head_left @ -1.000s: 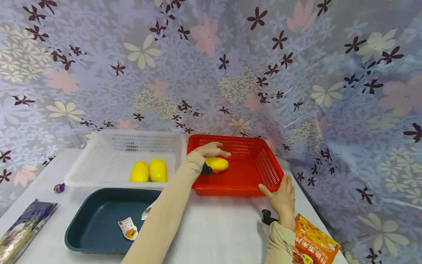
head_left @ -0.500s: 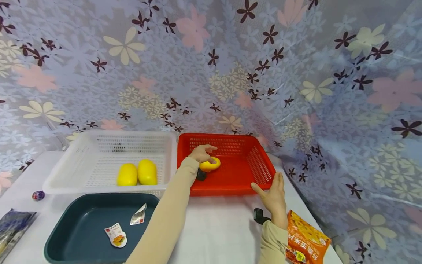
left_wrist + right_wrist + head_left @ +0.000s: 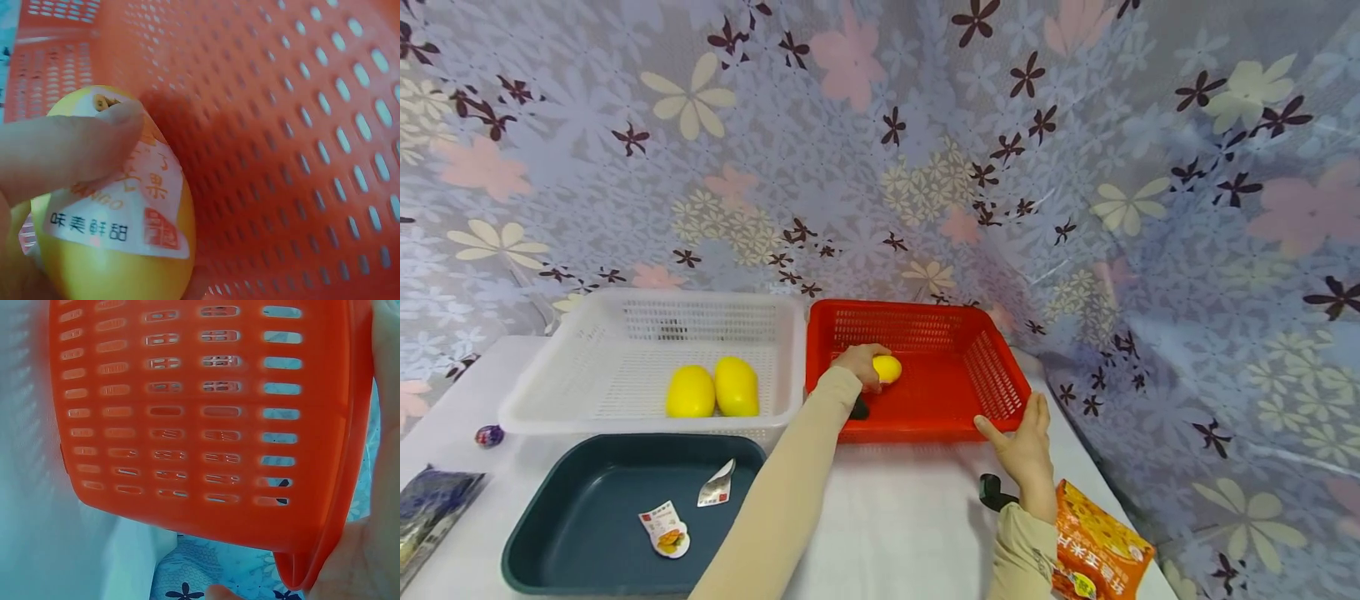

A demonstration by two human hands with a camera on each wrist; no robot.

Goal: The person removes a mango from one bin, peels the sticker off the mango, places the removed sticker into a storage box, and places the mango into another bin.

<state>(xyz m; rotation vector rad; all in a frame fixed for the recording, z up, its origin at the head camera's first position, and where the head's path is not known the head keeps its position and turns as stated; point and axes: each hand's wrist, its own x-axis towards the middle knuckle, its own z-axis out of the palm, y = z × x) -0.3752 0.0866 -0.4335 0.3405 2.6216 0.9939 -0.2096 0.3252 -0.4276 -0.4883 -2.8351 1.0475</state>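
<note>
My left hand (image 3: 859, 367) reaches into the left part of the red basket (image 3: 943, 396) and grips a yellow mango (image 3: 887, 368). In the left wrist view, the thumb presses on the white printed label of this mango (image 3: 119, 275), which reads MANGO. Most of the other fingers are hidden behind it. At the basket's front right corner, my right hand (image 3: 1028, 446) rests against the rim with its fingers straight along the outside. The right wrist view has the basket's slotted wall (image 3: 187, 425) with part of the hand at the rim.
Left of the red basket stands a white basket (image 3: 625, 367) holding two yellow mangoes (image 3: 713, 389). In front is a dark teal tray (image 3: 595, 517) with two small packets. An orange snack bag (image 3: 1097, 546) lies beside my right wrist. A lollipop (image 3: 489, 436) and a clear packet (image 3: 433, 508) lie far left.
My left hand has come down from above the mango and closed round it, and the mango has turned. The right hand stays at the basket corner. The head view has shifted slightly right.
</note>
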